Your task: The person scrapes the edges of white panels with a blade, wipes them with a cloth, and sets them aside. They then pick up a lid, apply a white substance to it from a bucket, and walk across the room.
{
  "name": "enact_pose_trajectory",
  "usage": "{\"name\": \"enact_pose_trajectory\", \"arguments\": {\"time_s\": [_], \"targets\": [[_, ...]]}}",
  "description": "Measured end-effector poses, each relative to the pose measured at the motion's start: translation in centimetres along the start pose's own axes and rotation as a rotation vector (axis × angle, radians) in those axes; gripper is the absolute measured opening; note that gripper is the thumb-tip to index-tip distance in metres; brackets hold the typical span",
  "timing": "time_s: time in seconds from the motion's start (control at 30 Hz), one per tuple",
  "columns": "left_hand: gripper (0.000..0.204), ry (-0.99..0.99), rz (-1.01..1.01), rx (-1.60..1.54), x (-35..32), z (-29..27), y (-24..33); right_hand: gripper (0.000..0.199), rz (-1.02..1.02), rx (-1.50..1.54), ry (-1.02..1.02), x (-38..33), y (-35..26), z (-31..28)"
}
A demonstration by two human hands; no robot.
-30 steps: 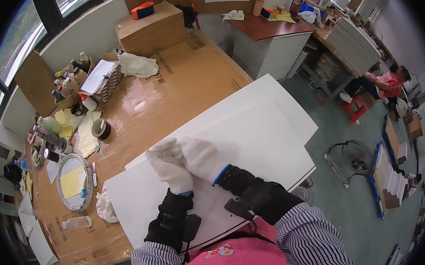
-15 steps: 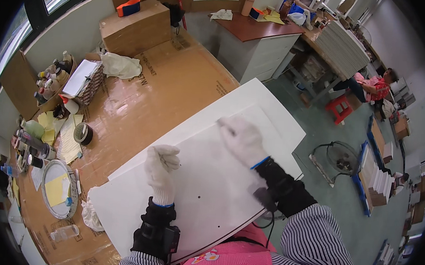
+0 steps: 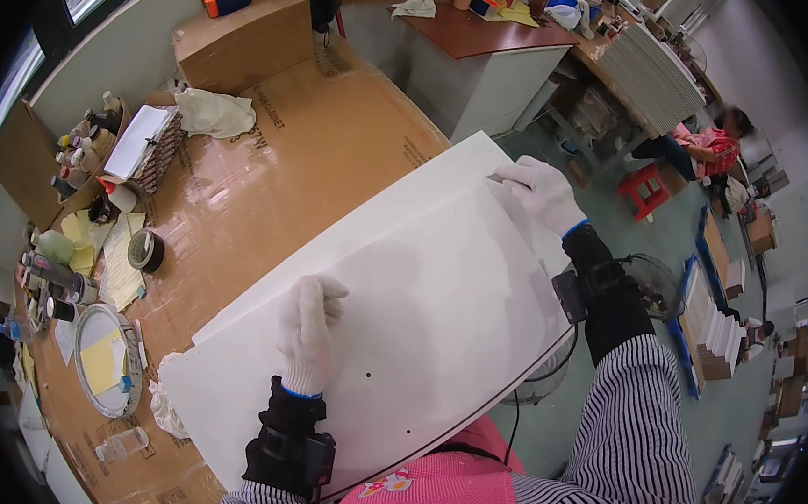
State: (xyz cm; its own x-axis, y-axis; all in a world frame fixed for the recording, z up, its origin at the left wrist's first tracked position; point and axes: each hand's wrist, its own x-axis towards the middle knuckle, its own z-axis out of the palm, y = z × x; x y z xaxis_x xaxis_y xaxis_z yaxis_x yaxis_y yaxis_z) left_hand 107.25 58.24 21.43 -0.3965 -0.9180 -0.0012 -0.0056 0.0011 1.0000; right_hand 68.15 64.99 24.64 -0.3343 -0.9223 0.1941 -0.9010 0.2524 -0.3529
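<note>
A large white panel with two small dark holes lies in front of me, on top of another white panel whose far edge sticks out. My left hand, in a white glove, is over the left part of the top panel, fingers loosely bent and apart, with nothing seen in them. At the top panel's far right corner is my gloved right hand. Its fingers are pinched together at the corner; a small greyish bit shows at the tips, too small to name.
A brown-covered table carries a jar, a round lid, a clear cup and a box of bottles. To the right stand a floor fan, a red stool and a seated person.
My right hand has moved right and slightly away, from over the panel to its far right corner. My left hand stays in place with its fingers a little straighter.
</note>
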Motion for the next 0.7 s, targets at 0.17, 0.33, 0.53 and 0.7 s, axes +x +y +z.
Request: {"name": "enact_pose_trajectory", "arguments": {"time_s": [0.17, 0.33, 0.53, 0.7], "targets": [[0.042, 0.003, -0.017, 0.023, 0.2, -0.1, -0.6, 0.026, -0.284, -0.077, -0.069, 0.6, 0.1, 2.1], [0.042, 0.008, -0.032, 0.026, 0.2, 0.1, -0.5, 0.026, -0.317, -0.16, -0.081, -3.3, 1.1, 1.0], [0.042, 0.017, -0.025, 0.03, 0.0, 0.1, -0.9, 0.034, -0.376, -0.113, -0.103, -13.3, 2.5, -1.7], [0.046, 0.049, 0.014, 0.027, 0.1, 0.2, -1.6, 0.031, -0.267, -0.224, -0.233, -21.8, 1.9, -6.3]]}}
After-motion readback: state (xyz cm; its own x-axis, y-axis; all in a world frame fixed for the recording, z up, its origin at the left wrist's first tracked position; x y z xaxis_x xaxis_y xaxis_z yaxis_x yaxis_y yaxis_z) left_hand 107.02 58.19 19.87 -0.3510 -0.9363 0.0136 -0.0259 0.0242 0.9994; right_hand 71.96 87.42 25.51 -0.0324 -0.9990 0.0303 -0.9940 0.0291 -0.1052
